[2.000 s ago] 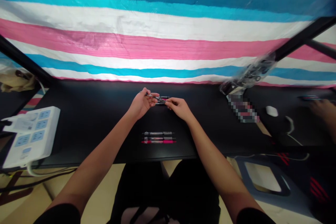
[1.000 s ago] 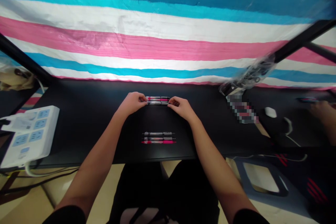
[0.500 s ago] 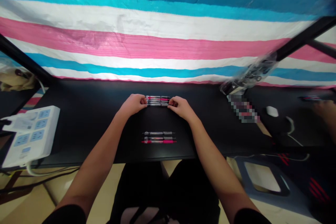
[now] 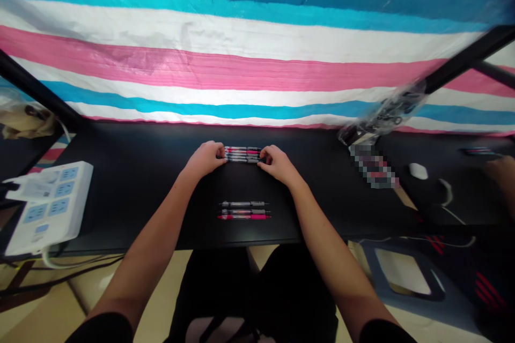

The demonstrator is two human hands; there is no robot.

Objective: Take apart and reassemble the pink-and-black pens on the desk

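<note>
Head view: pens [image 4: 242, 155] were laid left-to-right, ends pinched by left hand [image 4: 205, 158] and right hand [image 4: 278, 163], equally near.

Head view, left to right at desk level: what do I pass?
White power strip → left hand → pen bundle, gripped at both ends → right hand → clear plastic bag → small white object → another person's hand at the right edge.

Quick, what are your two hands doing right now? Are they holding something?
Left hand: closed, pinching the left end of the far pens.
Right hand: closed, pinching the right end of the same pens.
</note>
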